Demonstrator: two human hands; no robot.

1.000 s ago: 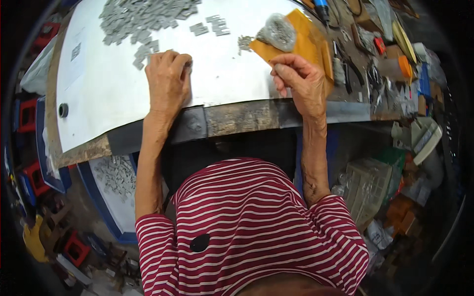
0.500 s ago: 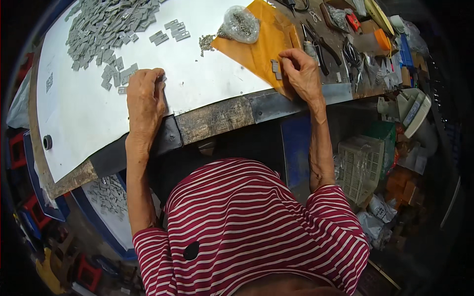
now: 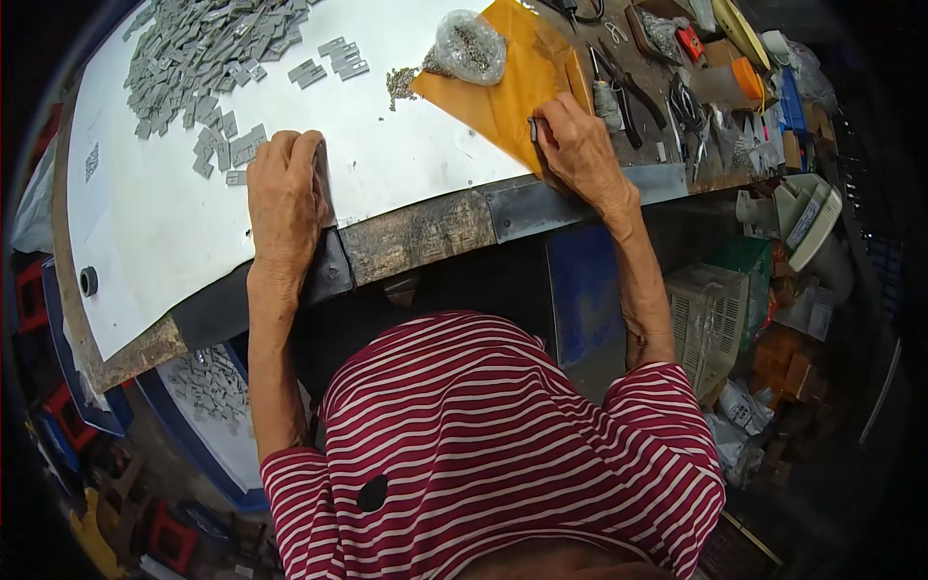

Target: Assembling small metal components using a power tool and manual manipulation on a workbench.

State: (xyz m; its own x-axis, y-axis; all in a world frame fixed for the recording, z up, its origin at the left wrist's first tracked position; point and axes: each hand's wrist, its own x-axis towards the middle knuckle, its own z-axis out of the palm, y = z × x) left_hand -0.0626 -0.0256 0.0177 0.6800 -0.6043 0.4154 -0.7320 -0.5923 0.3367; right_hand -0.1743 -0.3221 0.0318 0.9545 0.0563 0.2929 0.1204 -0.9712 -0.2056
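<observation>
My right hand (image 3: 580, 153), over the orange sheet (image 3: 493, 121), pinches a small grey metal plate (image 3: 534, 131) between thumb and fingers. The plate is seen nearly edge-on and the hand hides part of it. At the table's near edge my left hand (image 3: 287, 198) rests with curled fingers on the white sheet (image 3: 387, 164); whatever lies within its grasp is hidden. Just beyond that hand are loose grey plates (image 3: 242, 145), trailing off a large heap (image 3: 208, 58) of the same plates. A few more plates (image 3: 346, 58) lie in short rows to the right of the heap.
A clear plastic bag of small metal parts (image 3: 471, 46) sits on the orange sheet, beside a loose pile of such parts (image 3: 401, 85). Pliers (image 3: 640, 101), a thread spool (image 3: 607, 104) and other tools crowd the right side. A black ring (image 3: 89, 281) lies far left.
My right hand has closed on the grey plates that lay on the orange sheet and tilted them up, turning inward. My left hand has curled over, hiding the piece that showed at its fingertips.
</observation>
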